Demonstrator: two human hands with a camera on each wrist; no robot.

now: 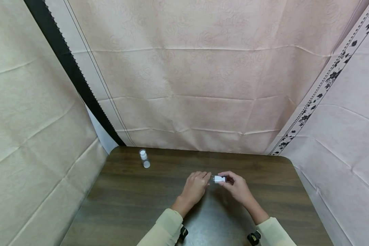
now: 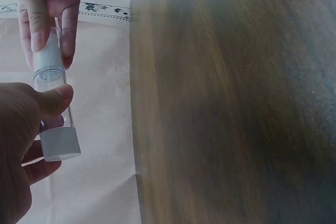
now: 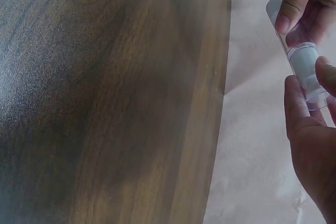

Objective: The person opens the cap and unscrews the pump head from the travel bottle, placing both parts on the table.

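Above the wooden table (image 1: 117, 201), the left hand (image 1: 195, 186) and right hand (image 1: 239, 188) pinch opposite ends of a clear cylindrical bottle (image 1: 219, 179) between thumb and fingers. It seems light, stiff and slick, best held by its body and pale base (image 2: 60, 144).

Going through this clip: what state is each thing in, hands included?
Held bottle: gripped between both hands; a clear cap appears to cover its white top.
Left hand: curled round the bottle's body.
Right hand: pinching the capped end.
Second bottle: untouched on the table; standing or lying, unclear.
Cloth: hanging, creased.
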